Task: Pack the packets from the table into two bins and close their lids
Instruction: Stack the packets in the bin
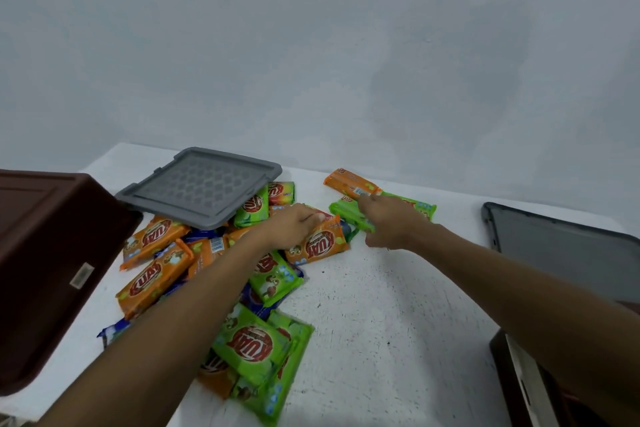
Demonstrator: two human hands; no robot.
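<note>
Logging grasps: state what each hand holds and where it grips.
Left hand grips the top edge of an orange packet. Right hand closes on a green packet across its middle, fingertips also touching a far orange packet.

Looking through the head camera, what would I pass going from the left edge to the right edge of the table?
Dark brown plastic bin → flat grey plastic lid → left hand → right hand → dark grey lid at the right edge.

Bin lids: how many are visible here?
2. A grey lid lies tilted on the packet pile at the table's far left; a dark lid sits at the right edge, partly cut off. Others may be out of frame.
</note>
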